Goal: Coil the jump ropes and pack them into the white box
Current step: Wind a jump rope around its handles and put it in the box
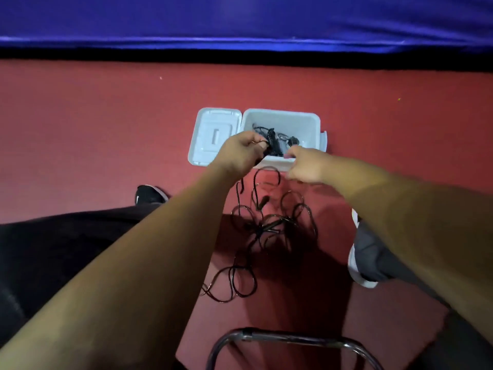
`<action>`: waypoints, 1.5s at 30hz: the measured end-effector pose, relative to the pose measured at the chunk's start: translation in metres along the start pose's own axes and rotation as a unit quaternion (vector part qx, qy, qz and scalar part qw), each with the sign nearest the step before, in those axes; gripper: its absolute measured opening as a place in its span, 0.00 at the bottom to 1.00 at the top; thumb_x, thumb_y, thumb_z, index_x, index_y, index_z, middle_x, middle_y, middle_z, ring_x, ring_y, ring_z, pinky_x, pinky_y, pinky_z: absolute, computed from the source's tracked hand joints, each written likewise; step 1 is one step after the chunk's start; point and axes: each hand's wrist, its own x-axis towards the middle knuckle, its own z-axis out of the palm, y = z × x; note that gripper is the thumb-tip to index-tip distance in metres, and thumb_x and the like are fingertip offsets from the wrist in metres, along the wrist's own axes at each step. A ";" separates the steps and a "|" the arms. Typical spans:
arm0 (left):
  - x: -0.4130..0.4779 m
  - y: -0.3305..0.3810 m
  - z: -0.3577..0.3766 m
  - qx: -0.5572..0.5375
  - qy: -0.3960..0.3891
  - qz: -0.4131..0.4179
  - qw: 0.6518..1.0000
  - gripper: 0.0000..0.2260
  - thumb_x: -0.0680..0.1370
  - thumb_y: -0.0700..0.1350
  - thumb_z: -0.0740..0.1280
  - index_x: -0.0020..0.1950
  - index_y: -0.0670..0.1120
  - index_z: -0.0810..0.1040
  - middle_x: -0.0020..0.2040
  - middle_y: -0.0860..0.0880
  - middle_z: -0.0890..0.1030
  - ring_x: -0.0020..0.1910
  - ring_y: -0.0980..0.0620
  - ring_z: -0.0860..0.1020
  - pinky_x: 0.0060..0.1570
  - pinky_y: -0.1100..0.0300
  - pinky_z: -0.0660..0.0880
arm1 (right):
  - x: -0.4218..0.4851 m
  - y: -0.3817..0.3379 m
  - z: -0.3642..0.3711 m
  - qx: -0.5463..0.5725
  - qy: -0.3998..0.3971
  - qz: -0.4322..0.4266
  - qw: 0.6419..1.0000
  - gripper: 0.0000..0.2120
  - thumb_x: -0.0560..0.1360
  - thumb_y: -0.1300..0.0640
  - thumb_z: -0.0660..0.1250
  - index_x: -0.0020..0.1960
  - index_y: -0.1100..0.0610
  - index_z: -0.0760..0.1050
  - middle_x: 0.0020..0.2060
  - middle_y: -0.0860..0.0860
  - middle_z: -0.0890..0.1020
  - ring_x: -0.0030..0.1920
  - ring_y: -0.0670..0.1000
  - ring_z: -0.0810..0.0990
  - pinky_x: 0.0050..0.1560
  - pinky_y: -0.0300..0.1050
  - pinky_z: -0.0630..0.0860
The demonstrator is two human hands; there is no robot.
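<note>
A white box [306, 121] stands open on the red floor, its lid [210, 134] folded out to the left. Black jump rope [285, 140] lies coiled inside it. My left hand [240, 150] grips a bundle of black rope with its handles [272, 145] at the box's near left rim. My right hand [304, 164] hovers with curled fingers over the box's near rim; what it holds is hidden. A tangle of loose black jump rope [266, 228] sprawls on the floor between my feet, with strands running up toward my left hand.
A blue mat edge [240, 41] runs across the far side. My black shoe [149, 196] is at the left, a grey and white shoe [365, 252] at the right. A metal chair frame [288, 340] curves at the bottom.
</note>
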 end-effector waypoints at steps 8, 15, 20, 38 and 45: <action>-0.059 0.102 -0.041 0.003 0.012 0.104 0.995 0.05 0.84 0.44 0.68 0.55 0.47 0.85 0.41 0.51 0.84 0.28 0.60 0.72 0.31 0.64 0.69 | -0.102 -0.059 -0.086 0.190 0.073 -0.133 0.970 0.21 0.77 0.59 0.72 0.67 0.42 0.79 0.56 0.42 0.85 0.54 0.41 0.81 0.51 0.41 0.76; -0.098 0.158 -0.068 0.086 0.007 0.158 0.984 0.05 0.82 0.42 0.71 0.55 0.42 0.83 0.38 0.50 0.83 0.30 0.57 0.73 0.31 0.63 0.73 | -0.154 -0.072 -0.106 0.324 0.200 -0.135 0.915 0.07 0.84 0.50 0.67 0.48 0.50 0.76 0.40 0.49 0.85 0.35 0.48 0.84 0.39 0.44 0.78; -0.104 0.142 -0.082 0.207 -0.060 0.100 0.971 0.06 0.82 0.45 0.71 0.49 0.44 0.84 0.39 0.48 0.83 0.35 0.51 0.78 0.41 0.54 0.78 | -0.180 -0.075 -0.117 0.547 0.310 -0.130 0.767 0.10 0.85 0.51 0.66 0.46 0.52 0.73 0.34 0.48 0.75 0.28 0.49 0.71 0.28 0.43 0.71; -0.077 0.160 -0.063 -0.347 -0.016 0.020 0.937 0.13 0.84 0.50 0.68 0.56 0.41 0.83 0.40 0.48 0.82 0.43 0.52 0.86 0.48 0.57 0.85 | -0.136 -0.098 -0.096 0.374 0.088 -0.041 0.922 0.14 0.77 0.59 0.71 0.60 0.63 0.82 0.40 0.55 0.81 0.33 0.51 0.76 0.36 0.46 0.79; -0.047 0.163 -0.072 -0.428 0.035 -0.010 0.903 0.16 0.87 0.50 0.64 0.59 0.37 0.79 0.45 0.45 0.83 0.42 0.51 0.87 0.43 0.56 0.85 | -0.125 -0.108 -0.114 0.458 0.029 -0.099 0.883 0.05 0.81 0.56 0.73 0.53 0.58 0.82 0.38 0.52 0.83 0.28 0.48 0.72 0.32 0.44 0.73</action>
